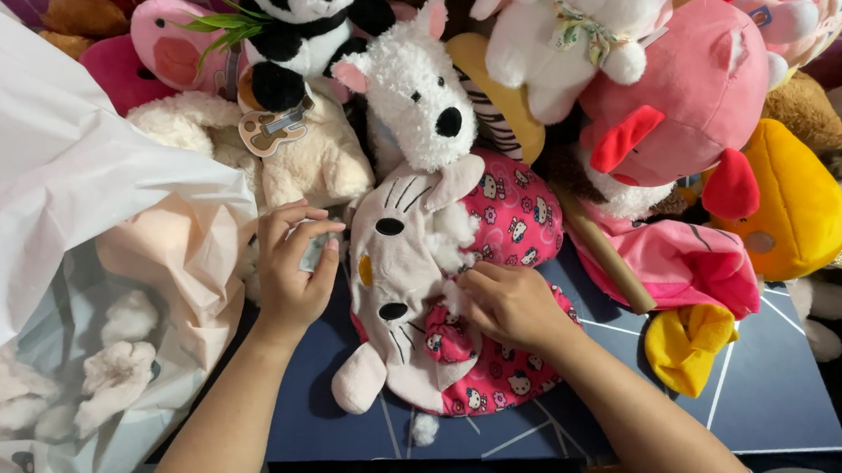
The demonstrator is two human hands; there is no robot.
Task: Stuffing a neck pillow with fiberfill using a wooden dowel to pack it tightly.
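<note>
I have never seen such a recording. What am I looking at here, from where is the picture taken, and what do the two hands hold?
There is no machine: a person works with bare hands. The one picture comes from a camera on the person's head, looking down. The right hand pinches white stuffing at a flat, unstuffed cat plush with a pink patterned body, lying on a dark blue board. The left hand holds a small pale thing, too hidden to name. Behind lies a heap of plush toys, among them a panda and a white dog. At left is a clear bag of stuffing.
</note>
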